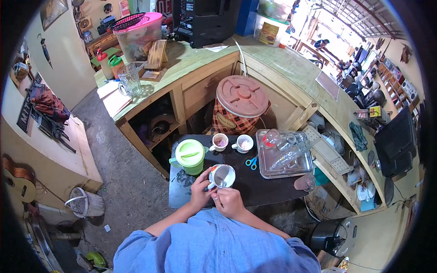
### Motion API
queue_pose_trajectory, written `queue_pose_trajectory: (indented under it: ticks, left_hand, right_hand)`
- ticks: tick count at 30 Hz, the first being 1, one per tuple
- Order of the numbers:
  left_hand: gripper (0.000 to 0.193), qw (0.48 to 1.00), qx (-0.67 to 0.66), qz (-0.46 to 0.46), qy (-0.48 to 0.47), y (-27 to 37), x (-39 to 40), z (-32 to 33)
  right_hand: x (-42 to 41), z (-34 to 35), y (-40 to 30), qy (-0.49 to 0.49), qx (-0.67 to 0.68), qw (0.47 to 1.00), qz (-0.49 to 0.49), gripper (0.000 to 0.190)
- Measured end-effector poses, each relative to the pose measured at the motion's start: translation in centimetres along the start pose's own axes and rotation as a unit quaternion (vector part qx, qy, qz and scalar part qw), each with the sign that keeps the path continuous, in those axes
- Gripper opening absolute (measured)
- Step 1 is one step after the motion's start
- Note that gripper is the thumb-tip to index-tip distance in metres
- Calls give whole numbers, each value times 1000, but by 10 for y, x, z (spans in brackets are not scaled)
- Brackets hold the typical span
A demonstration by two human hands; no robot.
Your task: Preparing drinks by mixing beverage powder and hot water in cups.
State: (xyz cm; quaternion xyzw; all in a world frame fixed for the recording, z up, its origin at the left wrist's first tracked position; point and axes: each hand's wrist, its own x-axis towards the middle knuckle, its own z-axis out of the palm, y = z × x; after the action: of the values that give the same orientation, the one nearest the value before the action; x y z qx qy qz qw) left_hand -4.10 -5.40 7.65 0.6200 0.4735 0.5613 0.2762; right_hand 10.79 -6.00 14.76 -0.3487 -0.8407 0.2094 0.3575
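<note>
A white mug (222,176) with a coloured print is held by my left hand (200,188) over the near side of a dark tabletop. My right hand (228,202) is closed at the mug's near rim, around what looks like a metal spoon (222,181) reaching into the mug; its handle is mostly hidden by my fingers. To the left of the mug stands a lidded green plastic pitcher (189,160). Beyond it are two more cups, one with brownish contents (220,140) and one with pale contents (243,143). Blue-handled scissors (251,163) lie to the right.
A metal tray (266,169) bears several clear glass vessels. Near the table's right corner is a textured tumbler (304,183). A plaid drum-shaped container with a pink lid (242,92) stands behind the table. Wooden counters (191,68) curve around, carrying a glass mug (129,82) at left.
</note>
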Motion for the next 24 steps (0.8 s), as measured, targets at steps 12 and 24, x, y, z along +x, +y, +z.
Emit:
queue_pose_trajectory:
  ticks: [12, 24]
  left_hand:
    - [22, 999, 39, -9, -23, 1, -1, 0]
    - [22, 997, 47, -35, -48, 12, -5, 3]
  right_hand:
    - [43, -46, 24, -2, -4, 1000, 9, 27]
    - [88, -40, 44, -243, -30, 963, 114, 56]
